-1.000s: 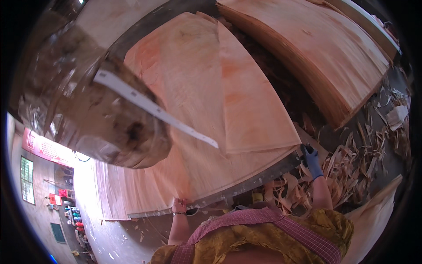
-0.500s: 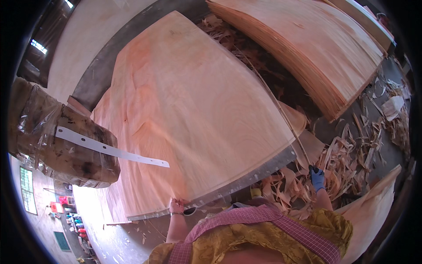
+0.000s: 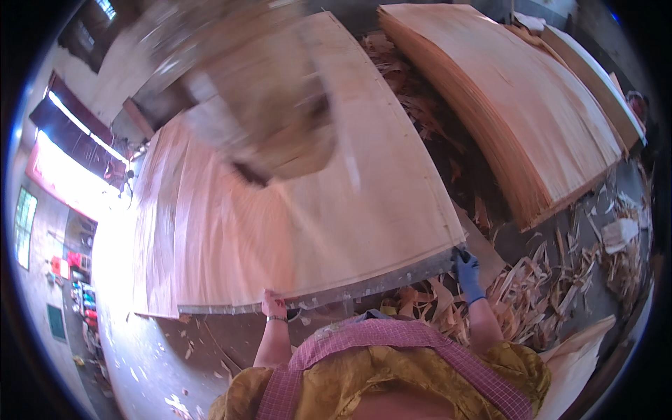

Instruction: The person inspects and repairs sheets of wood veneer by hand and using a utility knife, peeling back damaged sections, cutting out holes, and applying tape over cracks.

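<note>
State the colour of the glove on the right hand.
The glove is blue with dark fingers, shown best in the head view.

Opens at far left onto a broad, glaring doorway [image 3: 73,171], edged in red along its left side. Spills white light across the grey floor [image 3: 140,364], bleaching the stretch nearest the opening. Includes, below the doorway, a pale wall [image 3: 42,245] with a greenish window [image 3: 26,227] and a small dark-green panel [image 3: 56,323]. Holds red boxes [image 3: 60,267] and a row of many-coloured articles [image 3: 88,301] nearby, too small to tell. Shows a narrow bright opening [image 3: 106,8] in the dark upper-left corner. Carries a thick litter of wood shavings [image 3: 539,280] on the right-hand floor.
</note>
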`<state>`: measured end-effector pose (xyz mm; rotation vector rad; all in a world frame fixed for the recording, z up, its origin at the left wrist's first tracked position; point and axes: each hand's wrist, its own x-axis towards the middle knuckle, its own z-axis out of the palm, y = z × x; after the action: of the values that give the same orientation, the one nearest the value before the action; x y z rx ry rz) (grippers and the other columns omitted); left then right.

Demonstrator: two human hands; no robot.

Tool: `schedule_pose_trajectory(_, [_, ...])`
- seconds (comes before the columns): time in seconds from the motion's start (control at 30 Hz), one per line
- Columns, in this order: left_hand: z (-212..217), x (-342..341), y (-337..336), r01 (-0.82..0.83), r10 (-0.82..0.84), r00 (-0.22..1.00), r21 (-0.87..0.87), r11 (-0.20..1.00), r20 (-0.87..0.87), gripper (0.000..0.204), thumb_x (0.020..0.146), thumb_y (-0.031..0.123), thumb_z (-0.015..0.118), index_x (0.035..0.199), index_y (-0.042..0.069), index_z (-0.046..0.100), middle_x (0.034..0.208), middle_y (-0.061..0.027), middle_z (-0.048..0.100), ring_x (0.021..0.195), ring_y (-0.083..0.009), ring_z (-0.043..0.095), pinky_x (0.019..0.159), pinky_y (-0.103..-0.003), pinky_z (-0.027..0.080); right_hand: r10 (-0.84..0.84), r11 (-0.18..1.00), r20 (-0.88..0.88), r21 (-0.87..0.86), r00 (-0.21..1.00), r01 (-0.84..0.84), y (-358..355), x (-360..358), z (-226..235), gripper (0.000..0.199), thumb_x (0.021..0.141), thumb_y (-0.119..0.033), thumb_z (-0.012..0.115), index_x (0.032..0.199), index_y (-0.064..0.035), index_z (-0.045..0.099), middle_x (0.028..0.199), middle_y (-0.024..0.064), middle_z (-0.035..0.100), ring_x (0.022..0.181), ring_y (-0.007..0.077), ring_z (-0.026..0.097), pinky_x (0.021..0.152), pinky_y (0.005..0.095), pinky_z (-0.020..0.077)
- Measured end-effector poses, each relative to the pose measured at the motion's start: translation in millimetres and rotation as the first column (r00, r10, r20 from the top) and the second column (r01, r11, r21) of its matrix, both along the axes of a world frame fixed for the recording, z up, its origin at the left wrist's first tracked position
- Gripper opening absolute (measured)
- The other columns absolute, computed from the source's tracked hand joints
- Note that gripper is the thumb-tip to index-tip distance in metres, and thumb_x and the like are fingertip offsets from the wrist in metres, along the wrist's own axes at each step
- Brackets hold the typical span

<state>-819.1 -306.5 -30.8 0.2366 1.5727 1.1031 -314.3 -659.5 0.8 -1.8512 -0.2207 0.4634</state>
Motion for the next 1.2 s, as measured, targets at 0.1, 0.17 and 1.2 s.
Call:
schedule_pose_trajectory(0.1, [10, 10, -6, -0.031, 0.03, 0.999, 0.031, 0.999, 0.044, 0.019, 0.087, 0.032, 0.072, 0.089, 0.015, 0.062, 0.077, 0.0029, 0.06, 0.055, -0.0102, 0.05, 0.048, -0.026, 0.043, 0.033, 0.999, -0.206, 0.005, 0.978, -0.033, 43, -41, 33, 0.036, 0.092, -0.04, 0.068, 0.074, -0.0084, 0.064, 0.055, -0.0026, 0.054, 0.042, 0.0081, 0.045, 0.04, 0.0266, 0.0342])
schedule_pose_trajectory(0.17, [16, 16, -10, -0.031, 0.027, 0.997, 0.045, 0.999, 0.072, 0.019, 0.088, 0.032, 0.07, 0.092, 0.016, 0.061, 0.077, 0.0034, 0.061, 0.055, -0.0098, 0.05, 0.048, -0.026, 0.043, 0.089, 0.995, -0.258, -0.025, 0.962, -0.099, 65, -63, 37, 0.033, 0.092, -0.039, 0.069, 0.078, -0.009, 0.066, 0.057, -0.0017, 0.056, 0.042, 0.0079, 0.048, 0.04, 0.0259, 0.0362])
schedule_pose_trajectory(1.2, [240, 81, 63, 0.934, -0.331, 0.356, 0.328, 0.139, -0.874, 0.035, 0.088, 0.025, 0.071, 0.117, 0.004, 0.066, 0.121, -0.015, 0.065, 0.107, -0.0268, 0.065, 0.092, -0.036, 0.05, 0.463, 0.88, -0.211, -0.009, 0.861, -0.475, 134, -141, 93, 0.05, 0.088, -0.056, 0.066, 0.08, -0.0068, 0.069, 0.065, 0.0008, 0.064, 0.052, 0.009, 0.054, 0.045, 0.0249, 0.0394])
